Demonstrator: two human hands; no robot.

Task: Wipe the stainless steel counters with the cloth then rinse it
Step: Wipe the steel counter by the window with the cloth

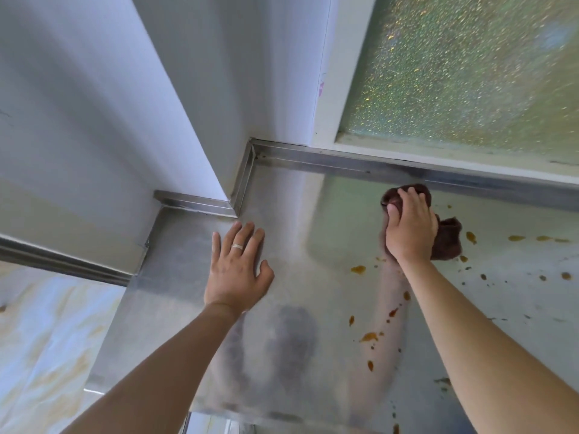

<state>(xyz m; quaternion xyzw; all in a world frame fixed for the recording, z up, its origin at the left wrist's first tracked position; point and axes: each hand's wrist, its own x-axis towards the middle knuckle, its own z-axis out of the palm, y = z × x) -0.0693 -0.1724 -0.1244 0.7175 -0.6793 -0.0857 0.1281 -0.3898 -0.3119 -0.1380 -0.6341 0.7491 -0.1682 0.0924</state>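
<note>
Orange-brown spots [369,337] scattered over the near right part of the stainless tabletop [175,277], more trailing off to the right edge of view. Left hand [237,270] flat on bare steel further in, fingers straight and spread wide, holding nothing, a ring on one finger. Right hand [409,225] beyond, near the raised back edge [344,162], fingers curled over a bunched dark brown cloth [448,239], pressing it to the steel.

Step judged as wiping, early: most spots untouched. Best done with firm, even pressure, overlapping passes drawn from the back edge toward the front, cloth refolded once soiled, left hand kept as a brace on the clean side.

Sink or tap for rinsing not in view. Cloth's underside hidden. Frosted window [470,73] blurred. Steel reflections hard to tell from smears.
</note>
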